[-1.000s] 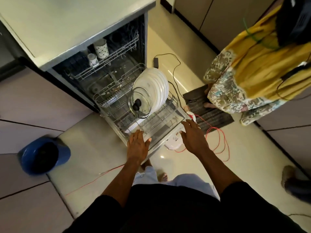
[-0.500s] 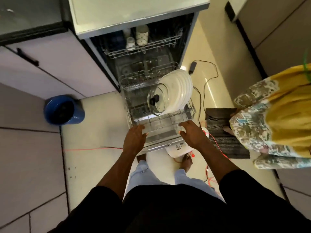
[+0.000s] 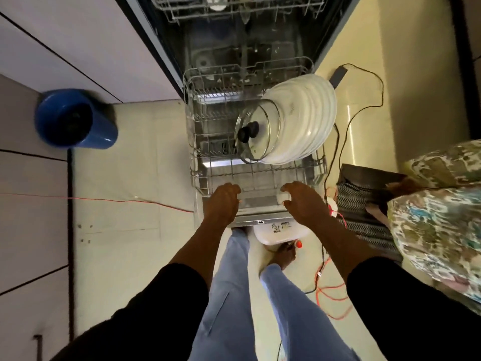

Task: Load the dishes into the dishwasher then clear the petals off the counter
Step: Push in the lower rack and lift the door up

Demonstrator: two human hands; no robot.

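The dishwasher (image 3: 260, 48) stands open, its lower rack (image 3: 197, 157) pulled out over the lowered door (image 3: 260, 220). White plates (image 3: 307, 121) stand on edge at the rack's right side, and a glass lid (image 3: 260, 136) with a black knob leans against them. My left hand (image 3: 221, 201) curls its fingers at the rack's front rail. At the same rail, my right hand (image 3: 302, 204) closes finger and thumb round a small white part. The upper rack (image 3: 234, 11) is partly cut off at the top edge. No counter or petals are in view.
A blue bin (image 3: 73, 118) stands on the floor at the left, against the cabinets. Another person in patterned clothes (image 3: 442, 217) stands at the right beside a dark mat (image 3: 364, 204). Red cables (image 3: 330, 290) and a black cable (image 3: 364, 110) cross the floor. Under the door lies a white container (image 3: 278, 234).
The view has dropped and closed in on the rack. Both hands went from lying flat near the door's edge to curling at the rack's front.
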